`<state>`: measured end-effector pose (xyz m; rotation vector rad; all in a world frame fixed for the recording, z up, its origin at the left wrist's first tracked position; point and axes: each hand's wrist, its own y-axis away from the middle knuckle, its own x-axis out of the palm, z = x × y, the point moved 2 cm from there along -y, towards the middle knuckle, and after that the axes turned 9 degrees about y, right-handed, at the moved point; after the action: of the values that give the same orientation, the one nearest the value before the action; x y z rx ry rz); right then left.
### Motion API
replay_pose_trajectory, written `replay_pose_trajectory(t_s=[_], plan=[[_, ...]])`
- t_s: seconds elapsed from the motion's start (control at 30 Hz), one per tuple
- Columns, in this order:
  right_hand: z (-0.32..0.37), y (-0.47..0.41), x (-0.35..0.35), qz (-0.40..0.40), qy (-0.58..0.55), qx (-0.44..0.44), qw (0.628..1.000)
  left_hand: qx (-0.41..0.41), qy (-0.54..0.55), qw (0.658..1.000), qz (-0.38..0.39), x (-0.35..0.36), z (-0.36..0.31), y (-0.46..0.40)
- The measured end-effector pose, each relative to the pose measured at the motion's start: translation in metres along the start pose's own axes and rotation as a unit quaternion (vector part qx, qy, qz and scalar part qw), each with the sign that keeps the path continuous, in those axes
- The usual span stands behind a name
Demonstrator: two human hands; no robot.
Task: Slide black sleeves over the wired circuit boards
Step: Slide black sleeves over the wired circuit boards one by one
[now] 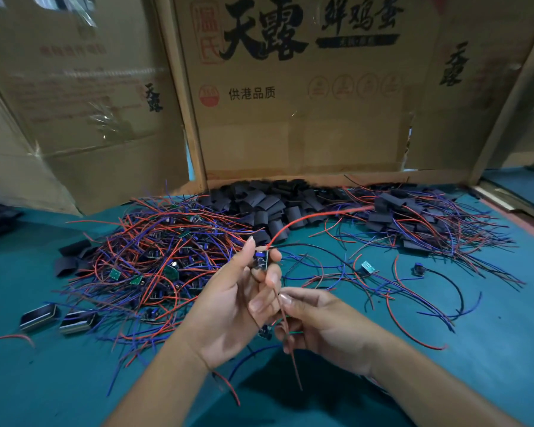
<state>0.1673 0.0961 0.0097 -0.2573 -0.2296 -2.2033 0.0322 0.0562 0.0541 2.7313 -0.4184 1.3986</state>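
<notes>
I see a teal cloth table cover (490,365) under tangled red and blue thin wires (154,251), a heap of matte black flat sleeves (269,208), small green circuit boards (114,273), and brown cardboard panels (290,118) printed with black and red characters.

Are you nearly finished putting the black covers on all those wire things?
Not nearly. Done: a heap of sleeved boards lies at the far right. In hand: the left hand holds one bare circuit board while the right hand pinches its wire. Left: a big pile of bare wired boards on the left, with loose black sleeves waiting behind.
</notes>
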Motion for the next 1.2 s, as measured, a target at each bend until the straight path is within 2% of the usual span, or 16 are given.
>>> replay_pose_trajectory(t_s=[0.1,0.3,0.47,0.67,0.83,0.97,1.07,1.2], plan=[[-0.002,-0.002,0.000,-0.007,-0.001,0.017,1.000,0.013,-0.023,0.999,-0.027,-0.001,-0.002,0.000],[-0.002,-0.002,-0.001,0.014,0.036,0.024,0.999,0.028,-0.087,0.996,-0.013,-0.003,-0.006,0.003],[0.006,0.000,-0.015,-0.042,0.052,0.009,0.998,0.064,-0.149,0.984,-0.074,-0.006,-0.010,0.003],[0.012,0.001,-0.026,-0.061,0.053,0.000,0.997,0.076,-0.198,0.976,-0.046,0.001,-0.013,0.006],[0.017,0.003,-0.023,-0.081,0.044,-0.007,0.996,0.122,-0.244,0.960,-0.068,0.000,-0.016,0.006],[0.027,0.008,-0.023,-0.036,0.105,-0.093,0.989,0.177,-0.329,0.923,-0.096,-0.002,-0.020,0.004],[0.030,0.016,-0.016,0.012,0.168,-0.176,0.970,0.203,-0.342,0.913,-0.088,-0.003,-0.019,0.003],[0.030,0.016,-0.010,-0.029,0.178,-0.223,0.958,0.248,-0.368,0.890,-0.098,0.000,-0.023,0.003]])
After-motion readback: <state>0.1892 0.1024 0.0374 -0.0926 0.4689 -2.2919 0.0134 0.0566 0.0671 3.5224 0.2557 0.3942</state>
